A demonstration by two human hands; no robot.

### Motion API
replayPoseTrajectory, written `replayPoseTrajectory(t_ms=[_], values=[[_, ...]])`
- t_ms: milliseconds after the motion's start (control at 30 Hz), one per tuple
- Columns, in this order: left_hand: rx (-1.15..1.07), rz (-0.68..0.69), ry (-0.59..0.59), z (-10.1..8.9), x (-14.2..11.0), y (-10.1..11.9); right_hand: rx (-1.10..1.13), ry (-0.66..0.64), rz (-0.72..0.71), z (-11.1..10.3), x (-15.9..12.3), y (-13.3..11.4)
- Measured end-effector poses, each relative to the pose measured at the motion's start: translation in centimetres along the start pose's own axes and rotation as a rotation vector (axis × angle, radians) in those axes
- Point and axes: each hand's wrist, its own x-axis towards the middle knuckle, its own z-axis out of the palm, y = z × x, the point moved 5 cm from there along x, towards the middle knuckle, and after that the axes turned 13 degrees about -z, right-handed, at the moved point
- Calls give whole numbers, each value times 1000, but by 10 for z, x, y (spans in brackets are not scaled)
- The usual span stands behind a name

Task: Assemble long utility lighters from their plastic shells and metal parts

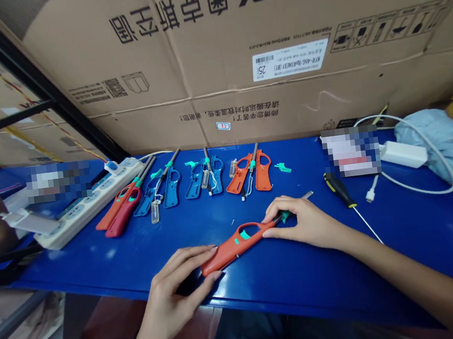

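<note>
An orange long-necked gas lighter (230, 250) with green trigger parts is held low over the blue table, its metal tube pointing right. My left hand (178, 282) grips the butt end of its handle between thumb and fingers. At the neck, my right hand (301, 221) pinches the front of the handle, fingers curled over part of the tube. A small screw (233, 222) lies on the table just beyond the lighter. Right of my right hand rests a screwdriver (340, 191) with a black and yellow handle.
Opened blue lighter shells (170, 190), more blue shells (195, 181) and orange shells (263, 173) lie in a row with their inner parts. Two whole lighters (123, 209) sit beside a white power strip (90, 202). A charger with cable (404, 154) lies right; a large carton (212, 55) stands behind.
</note>
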Motion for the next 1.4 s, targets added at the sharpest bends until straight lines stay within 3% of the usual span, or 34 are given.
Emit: replayPoseTrajectory(t_ms=[267,833,1400], values=[[-31,23,16,0,-1,1,45,4,-1,-2,-1,0],[-31,-65,-37,4,1,1,13,-10,8,0,-1,0],[59,-60,18,8,6,6,12,-22,-15,-1,-1,-1]])
